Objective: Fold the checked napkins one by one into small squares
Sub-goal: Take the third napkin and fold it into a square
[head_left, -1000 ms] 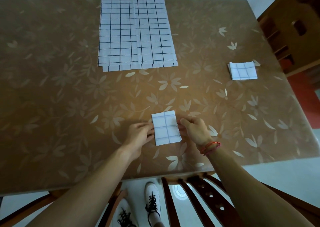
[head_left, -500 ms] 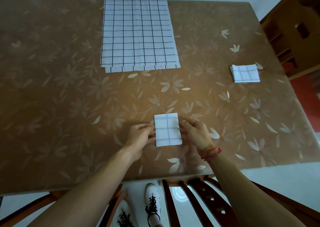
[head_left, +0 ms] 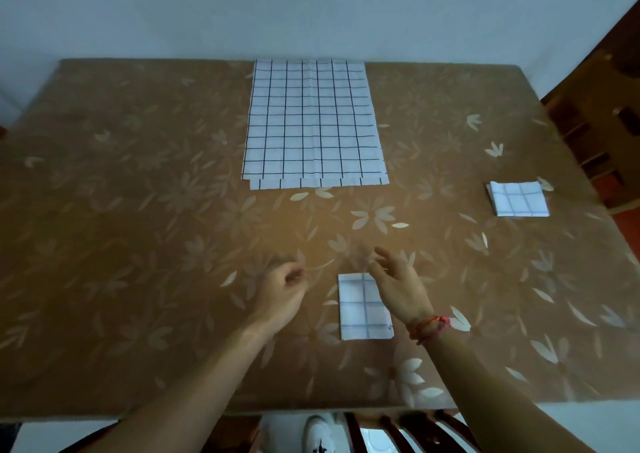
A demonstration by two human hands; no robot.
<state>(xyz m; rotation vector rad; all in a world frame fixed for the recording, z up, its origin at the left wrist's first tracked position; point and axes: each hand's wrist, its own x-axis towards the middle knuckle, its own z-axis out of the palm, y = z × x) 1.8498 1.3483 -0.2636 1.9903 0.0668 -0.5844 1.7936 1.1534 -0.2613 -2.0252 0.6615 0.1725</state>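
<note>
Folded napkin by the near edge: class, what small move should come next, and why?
Probably the right hand should pick up the folded napkin and set it on the pile at the right. Both hands hold nothing, the left hand beside it, and it lies where the next sheet from the flat stack would likely be folded.

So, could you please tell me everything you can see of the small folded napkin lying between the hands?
The folded napkin is a small white cloth rectangle, slightly taller than wide, crossed by thin greyish grid lines. It lies flat on the brown floral table, near its front edge. The right hand overlaps its upper right corner in this view; whether it touches the cloth cannot be told. The left hand is apart from it, to its left.
</note>
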